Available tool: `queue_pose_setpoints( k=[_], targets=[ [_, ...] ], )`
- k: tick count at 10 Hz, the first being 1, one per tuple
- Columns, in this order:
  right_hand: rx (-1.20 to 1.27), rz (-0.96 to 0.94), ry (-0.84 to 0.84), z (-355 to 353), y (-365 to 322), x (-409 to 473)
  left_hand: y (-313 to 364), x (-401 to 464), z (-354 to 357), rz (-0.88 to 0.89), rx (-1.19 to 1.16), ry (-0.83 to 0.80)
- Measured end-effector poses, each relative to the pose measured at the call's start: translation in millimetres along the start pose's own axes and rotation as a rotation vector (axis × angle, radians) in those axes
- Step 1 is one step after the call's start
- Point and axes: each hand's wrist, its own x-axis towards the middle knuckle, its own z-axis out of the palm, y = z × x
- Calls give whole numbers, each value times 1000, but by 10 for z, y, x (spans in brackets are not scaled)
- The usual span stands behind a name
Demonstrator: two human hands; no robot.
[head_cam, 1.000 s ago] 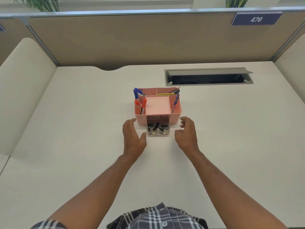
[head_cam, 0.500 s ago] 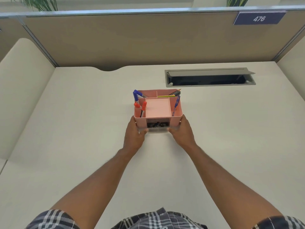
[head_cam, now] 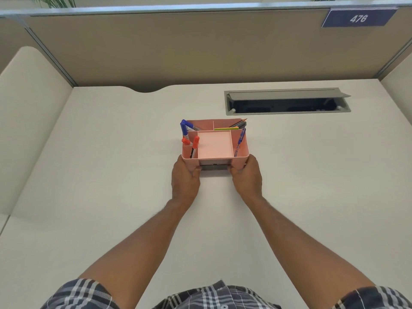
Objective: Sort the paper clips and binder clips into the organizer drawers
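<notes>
Nearest, a plaid shirt (head_cam: 214, 297) fills the bottom edge, and two bare forearms reach away from it across the pale desk (head_cam: 89, 175). Both hands meet the near face of the pink desk organizer (head_cam: 239, 160): the left hand (head_cam: 185, 181) wraps its near-left corner, the right hand (head_cam: 247, 177) its near-right corner, each gripping the organizer wall. The thumbs turn inward toward the clear drawer (head_cam: 214, 167), which sits in the slot low in the organizer's near face, directly between the two hands and about equally close to each. Only its front strip shows — it looks pushed almost fully home, and no clips can be made out inside it. The drawer's front runs left to right; its sliding axis runs near to far, opening toward the person. Any further push would go straight away from the body, with both hands bracing the organizer.

Beyond the drawer, the square top tray lies bare, flanked by red markers (head_cam: 191, 143) left and a blue pen (head_cam: 240, 139) right. Farther still — a grey cable hatch (head_cam: 287, 101) stands open before the cubicle partition (head_cam: 200, 47).
</notes>
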Motion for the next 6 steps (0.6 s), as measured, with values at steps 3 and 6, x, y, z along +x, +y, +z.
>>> queue_pose_setpoints(
  k=[3, 6],
  targets=[
    [65, 15, -68, -108, -86, 0, 69, 3, -35, -10, -56, -11],
    [31, 3, -70, -115, 75, -136, 45, -271, -12, -185, 274, -79]
  ],
)
